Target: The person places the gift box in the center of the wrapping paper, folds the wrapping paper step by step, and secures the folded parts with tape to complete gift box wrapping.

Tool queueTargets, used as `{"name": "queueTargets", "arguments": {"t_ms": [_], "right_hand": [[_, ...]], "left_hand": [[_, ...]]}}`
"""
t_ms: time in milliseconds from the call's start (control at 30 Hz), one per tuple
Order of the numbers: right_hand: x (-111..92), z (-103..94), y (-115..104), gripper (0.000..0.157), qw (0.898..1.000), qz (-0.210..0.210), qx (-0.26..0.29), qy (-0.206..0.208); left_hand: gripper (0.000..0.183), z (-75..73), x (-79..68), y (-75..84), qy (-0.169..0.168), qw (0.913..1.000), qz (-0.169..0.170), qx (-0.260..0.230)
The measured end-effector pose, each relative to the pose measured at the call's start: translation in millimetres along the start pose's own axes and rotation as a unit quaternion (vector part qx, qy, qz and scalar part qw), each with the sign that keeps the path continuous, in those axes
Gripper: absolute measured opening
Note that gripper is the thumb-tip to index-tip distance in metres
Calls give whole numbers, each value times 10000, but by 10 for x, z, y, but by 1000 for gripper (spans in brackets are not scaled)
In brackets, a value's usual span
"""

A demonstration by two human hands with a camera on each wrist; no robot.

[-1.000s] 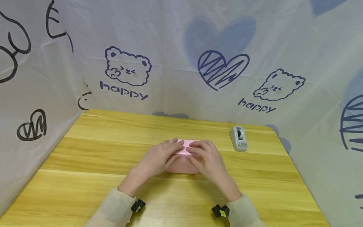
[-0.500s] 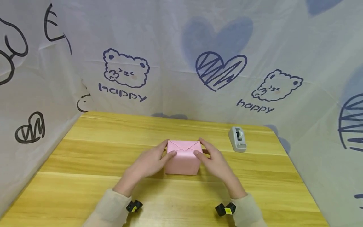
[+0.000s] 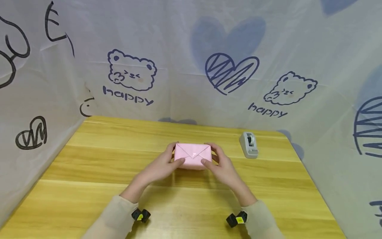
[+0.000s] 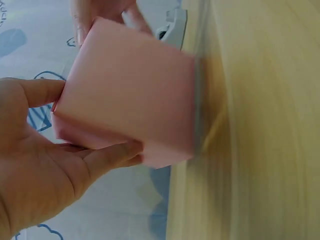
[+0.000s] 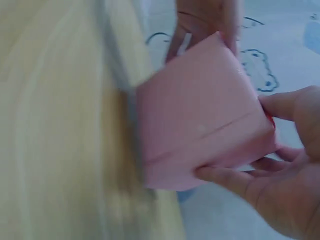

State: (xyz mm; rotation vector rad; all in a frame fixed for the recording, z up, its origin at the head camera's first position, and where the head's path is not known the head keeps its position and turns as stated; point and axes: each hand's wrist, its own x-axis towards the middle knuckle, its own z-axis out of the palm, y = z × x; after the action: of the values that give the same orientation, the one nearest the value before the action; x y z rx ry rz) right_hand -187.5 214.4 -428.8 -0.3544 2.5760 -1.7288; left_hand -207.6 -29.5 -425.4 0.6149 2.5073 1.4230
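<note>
A pink paper-wrapped box (image 3: pixel 193 156) is held between both hands, straight ahead in the head view. Its upper face shows a pointed, envelope-like fold with a small shiny patch near the tip. My left hand (image 3: pixel 159 167) grips the left end, thumb on the near edge and fingers round the far side. On the opposite end, my right hand (image 3: pixel 223 168) grips the same way. The box looks tilted and lifted a little off the table. In the left wrist view its plain pink side (image 4: pixel 132 85) shows; a seam crosses the pink side (image 5: pixel 200 115) in the right wrist view.
A pale grey tape dispenser (image 3: pixel 249 145) stands on the wooden table (image 3: pixel 98 159), right of and behind the box. A white cloth (image 3: pixel 179 83) with drawn bears and hearts encloses the table at the back and sides.
Both hands went from pressing on the top folds to gripping the box's two ends. The box has since tipped and risen slightly, so less of its front face shows.
</note>
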Motion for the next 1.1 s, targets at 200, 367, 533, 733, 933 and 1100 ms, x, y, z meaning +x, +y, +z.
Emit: {"name": "queueTargets", "arguments": {"t_ms": [200, 367, 533, 733, 933, 1100], "right_hand": [[-14, 43, 131, 52, 9948, -80, 932, -401], [-65, 53, 206, 51, 9957, 147, 674, -617], [-137, 73, 208, 83, 9954, -60, -276, -911], [-226, 103, 223, 102, 9793, -315, -1700, -1053], [-261, 110, 242, 106, 9781, -156, -1777, -1072], [-283, -38, 188, 110, 9811, -225, -1513, -1185]], "left_hand": [[63, 56, 25, -75, -79, 9970, 217, -744], [84, 112, -20, -175, -331, 9957, -49, -865], [105, 144, -115, -242, -778, 9963, -12, -375], [104, 189, -217, -243, -1379, 9874, 338, 698], [103, 236, -245, -264, -1369, 9844, 310, 1065], [112, 203, -272, -299, -1184, 9878, 284, 972]]}}
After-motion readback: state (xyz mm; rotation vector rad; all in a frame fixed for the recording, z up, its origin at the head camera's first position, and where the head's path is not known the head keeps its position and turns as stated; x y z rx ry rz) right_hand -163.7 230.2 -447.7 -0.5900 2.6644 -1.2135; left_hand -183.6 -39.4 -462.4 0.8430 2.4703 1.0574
